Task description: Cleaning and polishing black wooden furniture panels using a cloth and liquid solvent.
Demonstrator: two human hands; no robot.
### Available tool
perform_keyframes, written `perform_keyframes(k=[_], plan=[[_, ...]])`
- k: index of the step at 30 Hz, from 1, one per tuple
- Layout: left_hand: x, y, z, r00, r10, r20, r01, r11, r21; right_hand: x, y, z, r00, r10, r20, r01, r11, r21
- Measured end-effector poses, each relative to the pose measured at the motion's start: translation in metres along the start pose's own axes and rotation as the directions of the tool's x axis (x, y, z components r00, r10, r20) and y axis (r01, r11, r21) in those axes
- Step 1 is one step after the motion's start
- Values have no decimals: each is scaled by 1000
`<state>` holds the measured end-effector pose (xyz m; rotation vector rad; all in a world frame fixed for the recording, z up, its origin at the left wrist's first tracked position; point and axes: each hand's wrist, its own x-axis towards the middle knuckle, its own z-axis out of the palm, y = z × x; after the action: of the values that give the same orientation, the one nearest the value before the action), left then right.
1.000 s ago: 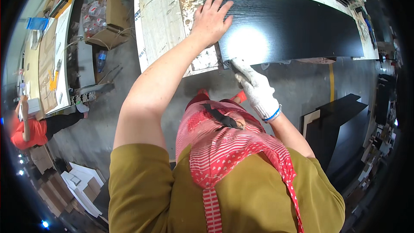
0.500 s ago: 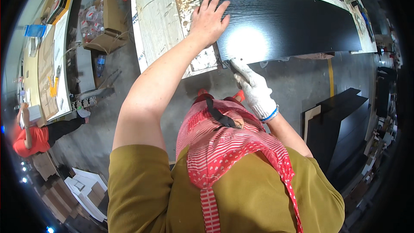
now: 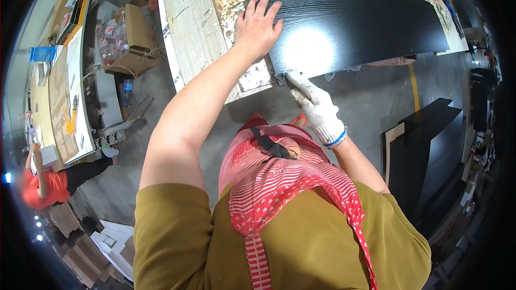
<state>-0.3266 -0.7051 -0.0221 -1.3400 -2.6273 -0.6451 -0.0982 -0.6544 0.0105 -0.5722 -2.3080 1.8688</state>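
A long black wood-grain panel [image 3: 371,27] lies flat on the worktable, a lamp's bright reflection near its left end. My bare left hand [image 3: 258,29] rests on that end, fingers spread over the panel's left edge. At the near left corner is my right hand [image 3: 316,102], in a white knitted glove with a blue cuff. Its fingers are closed at the panel's near edge, the forefinger stretched toward the corner. A small dark piece [image 3: 280,79] shows by the fingertips; whether it is a tool or part of the panel I cannot tell.
The worktable [image 3: 193,27] has a pale, stained top. More black panels [image 3: 424,156] stand on the floor at right. To the left are a carton of plastic bottles [image 3: 134,37], a bench [image 3: 59,102] and a person in a red top [image 3: 48,187]. White boards [image 3: 115,241] lie lower left.
The whole view has shifted slightly. Both hands keep almost the same places on the panel, the left spread on its end and the right at the near corner.
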Motion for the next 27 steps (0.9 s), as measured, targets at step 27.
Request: perform_keyframes(k=[27], plan=[[0,-1,4,1000,-4,-24,4,1000,-7,-10,-14,-10,880,472,-56,-422,830,365]])
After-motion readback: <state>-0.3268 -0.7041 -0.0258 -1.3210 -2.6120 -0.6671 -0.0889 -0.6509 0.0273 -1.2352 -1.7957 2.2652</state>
